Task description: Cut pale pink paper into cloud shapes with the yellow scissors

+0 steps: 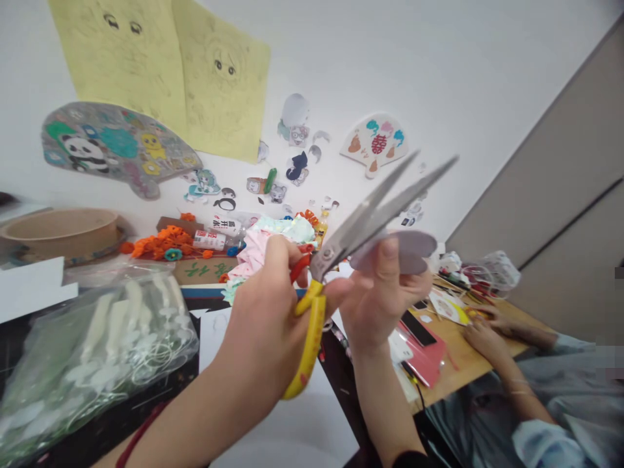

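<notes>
My left hand (266, 318) is wrapped round the scissors (311, 344), which have yellow and red handles. Their long metal blades are parted and point up and to the right. My right hand (377, 312) pinches a small grey-white paper piece (416, 250) with rounded edges. That piece is beside the blades, partly hidden by them and by a fingertip. Both hands are raised over a white sheet (287, 422) on the dark table.
At the left lies a clear plastic bag (97, 351) of pale items, with a round wooden tub (63, 231) behind. Orange crafts (168, 242) and crumpled cloth (258, 253) stand by the wall. On the right, another person's hands (487, 335) are over a wooden table (455, 387).
</notes>
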Motion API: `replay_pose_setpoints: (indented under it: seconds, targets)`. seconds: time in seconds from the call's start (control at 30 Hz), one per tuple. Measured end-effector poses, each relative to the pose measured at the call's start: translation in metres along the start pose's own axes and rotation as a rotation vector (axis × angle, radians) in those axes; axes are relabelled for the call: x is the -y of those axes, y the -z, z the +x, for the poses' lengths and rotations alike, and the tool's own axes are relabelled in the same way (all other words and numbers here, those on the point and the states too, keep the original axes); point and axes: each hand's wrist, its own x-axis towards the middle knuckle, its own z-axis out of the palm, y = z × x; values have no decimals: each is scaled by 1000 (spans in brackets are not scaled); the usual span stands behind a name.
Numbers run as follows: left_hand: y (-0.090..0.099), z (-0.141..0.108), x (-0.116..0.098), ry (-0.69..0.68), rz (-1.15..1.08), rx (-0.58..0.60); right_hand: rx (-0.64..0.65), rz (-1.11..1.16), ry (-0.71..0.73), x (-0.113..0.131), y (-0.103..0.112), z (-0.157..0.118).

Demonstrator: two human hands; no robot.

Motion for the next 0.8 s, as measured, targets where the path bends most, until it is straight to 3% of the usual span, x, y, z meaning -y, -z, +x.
replay_pose_setpoints:
  seconds: [0.27,0.5,0.8]
  targets:
    - [10,13,2,-88,-395,-265,208,-84,-173,-1,-5,-15]
    - [22,23,9,-22,-599,-215,370,-39,-301,-6,-7,-23]
    - [28,21,14,-119,-436,-212,652,-175,-233,4,5,6]
